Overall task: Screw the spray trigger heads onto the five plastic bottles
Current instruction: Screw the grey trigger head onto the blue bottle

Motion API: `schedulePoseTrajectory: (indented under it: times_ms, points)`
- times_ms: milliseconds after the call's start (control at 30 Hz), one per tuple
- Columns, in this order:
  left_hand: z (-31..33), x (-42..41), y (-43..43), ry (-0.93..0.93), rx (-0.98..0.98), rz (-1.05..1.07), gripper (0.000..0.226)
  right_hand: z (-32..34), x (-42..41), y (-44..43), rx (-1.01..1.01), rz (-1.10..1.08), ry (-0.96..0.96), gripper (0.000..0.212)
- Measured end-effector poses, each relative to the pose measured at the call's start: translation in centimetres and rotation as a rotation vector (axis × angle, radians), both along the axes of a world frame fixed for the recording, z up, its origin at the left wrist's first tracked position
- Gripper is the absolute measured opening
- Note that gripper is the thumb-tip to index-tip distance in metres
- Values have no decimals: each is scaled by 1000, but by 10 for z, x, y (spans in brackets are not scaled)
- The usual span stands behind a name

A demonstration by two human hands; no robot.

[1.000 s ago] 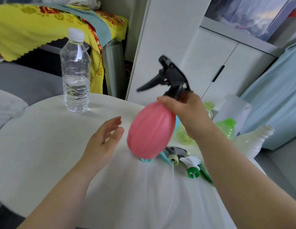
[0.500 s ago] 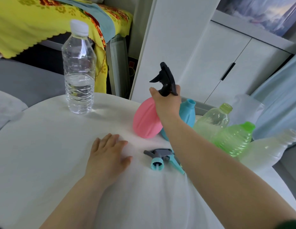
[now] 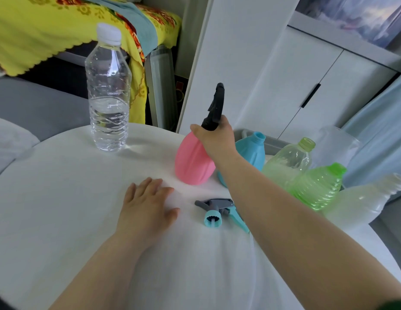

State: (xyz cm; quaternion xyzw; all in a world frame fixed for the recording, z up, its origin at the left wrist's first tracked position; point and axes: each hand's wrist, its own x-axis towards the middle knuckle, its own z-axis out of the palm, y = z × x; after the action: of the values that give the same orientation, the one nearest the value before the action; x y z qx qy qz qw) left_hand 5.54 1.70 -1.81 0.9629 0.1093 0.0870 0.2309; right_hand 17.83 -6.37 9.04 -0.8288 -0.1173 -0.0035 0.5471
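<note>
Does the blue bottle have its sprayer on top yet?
No, the blue bottle has a bare, open neck, and a grey trigger head with a blue collar lies loose on the table.

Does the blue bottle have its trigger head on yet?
No, off. The blue bottle shows a bare open neck, and a blue-collared trigger head lies loose on the table.
</note>
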Motion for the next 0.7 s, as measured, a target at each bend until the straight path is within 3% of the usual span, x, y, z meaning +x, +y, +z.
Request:
schedulePoseTrajectory:
  times_ms: [167,267,333,400,500,600,700]
  points:
    - [-1,0,0,-22,-11,-5,51,0,-6,-6,-12,19,23,41]
    - [-2,1,1,-24,-8,-8,51,-1,-12,-17,-26,11,32,61]
    - [-3,1,1,-22,-10,-12,51,-3,-21,-31,-40,-15,-23,57]
    - [-2,1,1,-22,-20,-19,49,-9,-33,-47,-77,-47,-102,34]
    - [-1,1,1,-27,-35,-22,48,-19,-53,-68,-323,-45,-140,12]
    - [1,0,0,-28,-25,-22,48,-29,-70,-74,-684,38,-80,24]
    - [2,-2,0,-24,-22,-19,49,-40,-82,-72,-858,43,-34,39]
